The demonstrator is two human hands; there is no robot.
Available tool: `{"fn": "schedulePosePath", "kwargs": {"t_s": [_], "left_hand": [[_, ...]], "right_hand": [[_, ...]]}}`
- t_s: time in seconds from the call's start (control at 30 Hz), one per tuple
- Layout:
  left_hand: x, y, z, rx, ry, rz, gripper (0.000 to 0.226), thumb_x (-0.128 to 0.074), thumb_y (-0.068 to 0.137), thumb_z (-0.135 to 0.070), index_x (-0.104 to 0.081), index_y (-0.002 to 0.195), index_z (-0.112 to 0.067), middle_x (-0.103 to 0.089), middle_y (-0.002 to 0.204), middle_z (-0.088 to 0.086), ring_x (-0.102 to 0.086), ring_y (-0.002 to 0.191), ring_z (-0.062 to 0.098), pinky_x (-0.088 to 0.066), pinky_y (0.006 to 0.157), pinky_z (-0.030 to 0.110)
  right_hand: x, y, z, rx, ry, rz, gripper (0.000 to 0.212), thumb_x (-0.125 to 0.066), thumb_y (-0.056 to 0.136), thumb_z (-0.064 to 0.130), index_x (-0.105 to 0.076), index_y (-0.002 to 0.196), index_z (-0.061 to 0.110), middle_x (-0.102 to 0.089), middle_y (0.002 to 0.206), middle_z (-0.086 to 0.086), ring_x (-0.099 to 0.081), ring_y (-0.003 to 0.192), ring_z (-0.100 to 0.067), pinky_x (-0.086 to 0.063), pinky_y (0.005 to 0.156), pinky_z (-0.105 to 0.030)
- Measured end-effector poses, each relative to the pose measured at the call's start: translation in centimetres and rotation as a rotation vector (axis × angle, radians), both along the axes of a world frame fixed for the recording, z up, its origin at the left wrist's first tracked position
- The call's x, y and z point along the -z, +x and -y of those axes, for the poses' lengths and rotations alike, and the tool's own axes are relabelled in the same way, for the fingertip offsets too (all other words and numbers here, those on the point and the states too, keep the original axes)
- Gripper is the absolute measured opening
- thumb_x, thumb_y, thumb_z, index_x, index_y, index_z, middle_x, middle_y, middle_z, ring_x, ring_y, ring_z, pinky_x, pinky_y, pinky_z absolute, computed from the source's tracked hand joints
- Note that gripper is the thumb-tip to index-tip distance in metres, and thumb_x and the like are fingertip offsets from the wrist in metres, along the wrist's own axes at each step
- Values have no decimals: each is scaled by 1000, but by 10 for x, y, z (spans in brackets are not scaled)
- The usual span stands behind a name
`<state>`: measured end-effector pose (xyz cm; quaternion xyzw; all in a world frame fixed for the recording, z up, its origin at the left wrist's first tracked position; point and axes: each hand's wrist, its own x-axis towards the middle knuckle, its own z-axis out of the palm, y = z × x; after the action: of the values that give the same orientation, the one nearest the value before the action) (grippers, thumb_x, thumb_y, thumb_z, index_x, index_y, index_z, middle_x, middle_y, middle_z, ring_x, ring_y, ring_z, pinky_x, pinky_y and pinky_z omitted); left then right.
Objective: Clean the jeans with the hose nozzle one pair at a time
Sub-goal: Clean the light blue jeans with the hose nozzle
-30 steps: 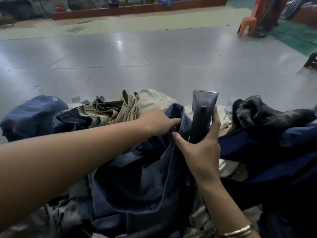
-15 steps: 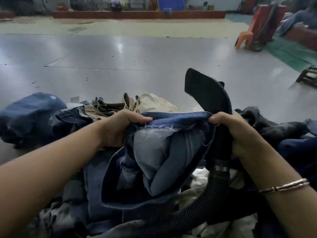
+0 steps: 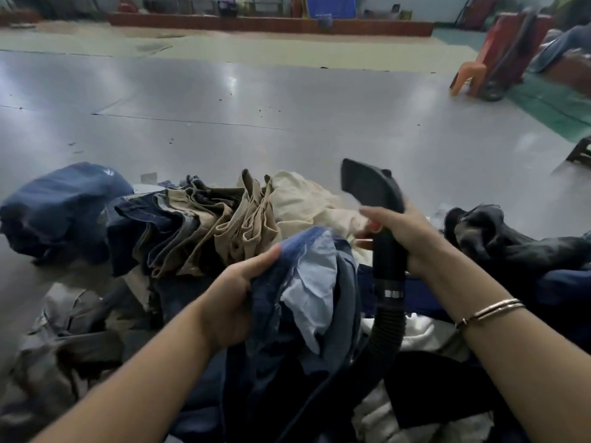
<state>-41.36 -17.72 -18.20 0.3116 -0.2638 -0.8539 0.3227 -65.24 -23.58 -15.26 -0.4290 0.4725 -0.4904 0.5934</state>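
so half a second back both hands were bunched on the blue jeans (image 3: 307,282), now the right hand (image 3: 412,238) has let go and only grips the hose nozzle (image 3: 372,190), lifted clear above the pile on the floor (image 3: 224,123). Left hand (image 3: 236,298) pinches the denim near the front edge. Looks like she's about to run the nozzle over it. Count: one nozzle, one pair in hand, several more heaped around, can't tell exactly

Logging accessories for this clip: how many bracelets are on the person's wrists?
1 bracelet, a thin double-band one on the right wrist, below the right hand that grips the hose nozzle. The left wrist is bare.
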Motion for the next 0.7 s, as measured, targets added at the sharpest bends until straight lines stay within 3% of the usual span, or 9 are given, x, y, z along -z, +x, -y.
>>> {"fn": "schedulePosePath", "kwargs": {"t_s": [0.1, 0.27, 0.4, 0.47, 0.53, 0.6, 0.7], "left_hand": [[17, 2, -10, -188, 10, -126, 51, -54, 79, -47, -74, 107, -9, -69, 115, 13, -66, 106, 29, -56, 82, 39], [36, -19, -22, -312, 44, -175, 56, -43, 85, -51, -74, 106, -10, -67, 119, 12, -66, 107, 24, -57, 85, 36], [47, -31, -26, -340, 29, -148, 60, -41, 85, -53, -68, 117, -9, -60, 129, 14, -59, 119, 27, -45, 100, 38], [46, -36, -24, -325, -18, -142, 61, -38, 87, -53, -65, 121, -10, -60, 130, 15, -58, 120, 27, -44, 99, 39], [46, -38, -20, -308, -31, -145, 62, -34, 88, -54, -69, 116, -11, -66, 120, 15, -64, 111, 25, -52, 90, 35], [48, -41, -19, -289, -39, -155, 62, -32, 89, -54, -73, 108, -12, -70, 110, 15, -68, 102, 24, -56, 80, 31], [49, -44, -21, -257, -30, -156, 62, -33, 87, -53, -69, 115, -10, -67, 117, 15, -65, 108, 25, -55, 87, 33]], "right_hand": [[-7, -23, -15, 156, -29, 13, 36, -71, 85, 16, -52, 117, 15, -51, 49, 0, -50, 40, -17, -49, 43, -29], [-32, -17, -74, -62, -33, -63, 64, -78, 66, 60, -59, 115, 25, -56, 58, -11, -56, 43, -25, -49, 43, -31], [-19, 9, -118, -223, -22, -100, 44, -75, 70, 54, -60, 111, 48, -60, 57, -12, -57, 41, -26, -46, 36, -27], [-9, 15, -130, -317, -47, -162, 44, -71, 70, 51, -59, 112, 54, -68, 66, -6, -65, 53, -19, -50, 45, -23], [-3, 18, -133, -366, -121, -227, 40, -66, 76, 48, -58, 115, 53, -74, 92, 14, -70, 83, -2, -50, 66, -10], [1, 19, -132, -371, -157, -295, 47, -65, 76, 49, -54, 122, 46, -67, 112, 28, -60, 106, 9, -42, 79, -3], [1, 20, -129, -381, -127, -326, 50, -62, 78, 45, -50, 126, 43, -66, 109, 32, -60, 105, 12, -41, 78, -1]]}}
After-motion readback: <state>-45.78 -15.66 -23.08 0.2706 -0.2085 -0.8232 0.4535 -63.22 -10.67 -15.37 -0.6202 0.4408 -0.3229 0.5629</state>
